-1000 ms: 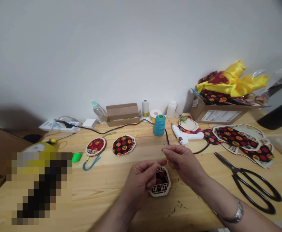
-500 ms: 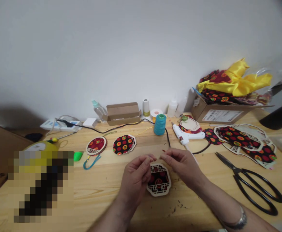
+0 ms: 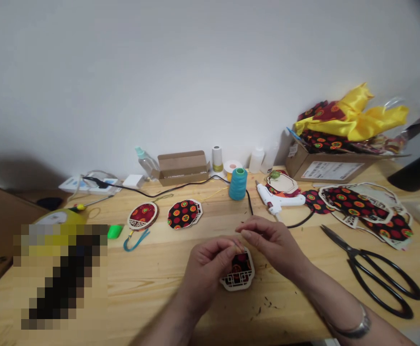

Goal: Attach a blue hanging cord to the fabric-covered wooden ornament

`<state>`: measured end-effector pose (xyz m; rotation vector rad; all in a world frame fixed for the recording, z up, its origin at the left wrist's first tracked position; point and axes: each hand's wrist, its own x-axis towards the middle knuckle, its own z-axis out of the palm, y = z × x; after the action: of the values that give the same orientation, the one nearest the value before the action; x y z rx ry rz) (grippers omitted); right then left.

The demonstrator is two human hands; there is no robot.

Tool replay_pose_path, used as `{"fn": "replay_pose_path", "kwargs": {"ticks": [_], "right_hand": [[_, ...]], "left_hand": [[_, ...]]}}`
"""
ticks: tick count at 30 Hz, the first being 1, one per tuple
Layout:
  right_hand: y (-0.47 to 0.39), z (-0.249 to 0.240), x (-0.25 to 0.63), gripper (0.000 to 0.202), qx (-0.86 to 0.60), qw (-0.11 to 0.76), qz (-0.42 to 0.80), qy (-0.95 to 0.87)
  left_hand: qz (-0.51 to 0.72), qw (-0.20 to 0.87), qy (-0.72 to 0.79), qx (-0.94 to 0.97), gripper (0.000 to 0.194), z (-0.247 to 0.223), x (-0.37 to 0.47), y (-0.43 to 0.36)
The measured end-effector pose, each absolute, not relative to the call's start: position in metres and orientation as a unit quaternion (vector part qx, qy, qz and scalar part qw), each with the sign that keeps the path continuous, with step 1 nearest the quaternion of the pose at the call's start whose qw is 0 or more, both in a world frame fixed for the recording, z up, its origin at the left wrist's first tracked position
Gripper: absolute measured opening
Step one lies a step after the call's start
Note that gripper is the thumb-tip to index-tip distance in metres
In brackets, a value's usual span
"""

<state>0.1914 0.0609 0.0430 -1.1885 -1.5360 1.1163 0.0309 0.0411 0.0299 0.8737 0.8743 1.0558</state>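
Note:
A cream lattice frame with dark patterned fabric [image 3: 239,278] lies on the wooden table, its upper left part covered by my left hand [image 3: 210,264]. The thumb and index finger of that hand are pinched over the frame's top, on something too small to make out. Just above and to the right, my right hand [image 3: 267,240] has its fingers bent and thumb close to the index finger; whatever is between the tips is too small to name. Dark scraps [image 3: 265,306] are scattered below and right of the frame.
Black scissors [image 3: 368,269] lie at the right. Behind my hands are a teal thread spool [image 3: 237,184] and a white glue gun [image 3: 280,198] with its cable. Finished patterned pieces [image 3: 184,214] lie left. A stuffed cardboard box [image 3: 330,166] stands back right.
My left hand has moved slightly right and down, over the top of the lattice frame. My right hand has shifted a little left and up. The small reddish bit at its fingertips no longer shows.

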Motion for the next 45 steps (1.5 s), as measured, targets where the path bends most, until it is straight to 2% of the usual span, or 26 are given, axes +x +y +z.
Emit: {"fn": "replay_pose_path", "kwargs": {"ticks": [7,14,20,32,37,41,45], "right_hand": [[0.059,0.040,0.193,0.021,-0.409,0.346,0.667,-0.518],[0.060,0.038,0.194,0.018,-0.393,0.348,0.729,-0.440],[0.063,0.038,0.195,0.021,-0.392,0.351,0.718,-0.455],[0.065,0.032,0.199,0.022,-0.420,0.418,0.671,-0.446],[0.065,0.033,0.200,0.017,-0.405,0.453,0.612,-0.506],[0.063,0.036,0.199,0.015,-0.374,0.457,0.580,-0.560],[0.059,0.037,0.198,0.013,-0.345,0.444,0.491,-0.666]], "left_hand": [[0.387,0.687,0.374,0.488,0.011,0.031,0.030,0.038],[0.359,0.686,0.378,0.508,0.010,0.033,0.031,0.038],[0.366,0.691,0.360,0.510,0.011,0.031,0.031,0.039],[0.375,0.698,0.366,0.487,0.012,0.030,0.029,0.038],[0.391,0.704,0.398,0.439,0.015,0.030,0.030,0.040],[0.422,0.724,0.409,0.362,0.017,0.027,0.032,0.043],[0.442,0.746,0.388,0.313,0.015,0.027,0.033,0.044]]}}
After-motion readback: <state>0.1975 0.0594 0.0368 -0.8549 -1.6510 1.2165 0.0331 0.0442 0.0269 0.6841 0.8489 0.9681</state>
